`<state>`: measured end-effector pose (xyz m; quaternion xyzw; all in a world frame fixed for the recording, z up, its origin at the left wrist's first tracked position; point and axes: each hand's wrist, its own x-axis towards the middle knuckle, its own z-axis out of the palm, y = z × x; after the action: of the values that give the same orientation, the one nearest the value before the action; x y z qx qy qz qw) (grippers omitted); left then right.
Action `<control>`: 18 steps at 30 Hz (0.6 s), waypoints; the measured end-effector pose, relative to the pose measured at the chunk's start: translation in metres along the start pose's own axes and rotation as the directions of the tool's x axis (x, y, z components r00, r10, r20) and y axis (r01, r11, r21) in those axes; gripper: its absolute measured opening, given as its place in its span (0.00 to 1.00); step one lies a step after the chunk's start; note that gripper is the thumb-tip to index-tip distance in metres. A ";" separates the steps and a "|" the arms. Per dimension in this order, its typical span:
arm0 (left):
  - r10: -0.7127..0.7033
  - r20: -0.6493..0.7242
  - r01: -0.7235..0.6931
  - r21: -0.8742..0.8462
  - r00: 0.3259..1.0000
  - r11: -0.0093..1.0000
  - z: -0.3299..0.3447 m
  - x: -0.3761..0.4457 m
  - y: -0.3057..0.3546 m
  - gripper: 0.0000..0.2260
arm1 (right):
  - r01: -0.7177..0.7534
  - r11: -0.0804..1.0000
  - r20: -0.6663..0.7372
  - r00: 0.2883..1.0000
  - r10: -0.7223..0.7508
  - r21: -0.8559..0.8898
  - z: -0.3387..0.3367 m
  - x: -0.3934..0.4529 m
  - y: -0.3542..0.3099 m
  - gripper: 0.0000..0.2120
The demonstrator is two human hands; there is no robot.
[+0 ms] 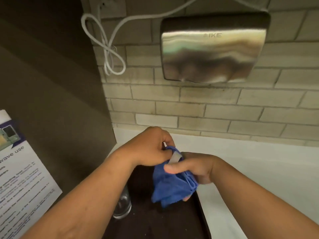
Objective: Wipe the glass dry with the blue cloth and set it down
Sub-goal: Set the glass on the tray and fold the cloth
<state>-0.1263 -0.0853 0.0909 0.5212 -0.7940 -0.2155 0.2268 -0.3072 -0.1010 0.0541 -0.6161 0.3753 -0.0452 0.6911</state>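
Both hands closed on cloth (170, 187): left (151, 149) pinching at 12, right (193, 169) cupping wrapped glass (175, 157). Probably slippery, fragile; best held by cloth-covered wall.

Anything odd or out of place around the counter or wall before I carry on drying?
Nothing spilled or broken that I can see. One oddity: the white cable on the tile wall left of the steel hand dryer hangs in loose, tangled loops. A clear glass stands upright by the left forearm. Both hands work the blue cloth.
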 end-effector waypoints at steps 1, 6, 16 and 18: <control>0.003 -0.003 -0.002 0.018 1.000 1.000 0.001 0.008 0.007 0.10 | -0.025 0.979 -0.103 0.995 0.004 -0.204 -0.004 -0.010 -0.002 0.32; 0.051 -0.042 -0.050 0.021 0.998 0.999 0.011 0.040 0.037 0.06 | -0.129 0.710 -0.471 0.826 -0.309 -0.693 -0.032 -0.051 -0.004 0.07; -0.100 0.016 0.101 -0.151 0.995 0.983 0.068 0.075 0.058 0.04 | -0.170 0.799 -0.623 0.725 -0.295 -0.577 -0.086 -0.100 0.033 0.08; -0.097 0.016 0.098 -0.154 0.995 0.983 0.082 0.074 0.060 0.04 | -0.166 0.764 -0.626 0.691 -0.362 -0.624 -0.095 -0.105 0.043 0.08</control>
<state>-0.2442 -0.1231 0.0702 0.5394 -0.7494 -0.2896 0.2522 -0.4537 -0.1133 0.0679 -0.7647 0.5697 -0.1906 0.2332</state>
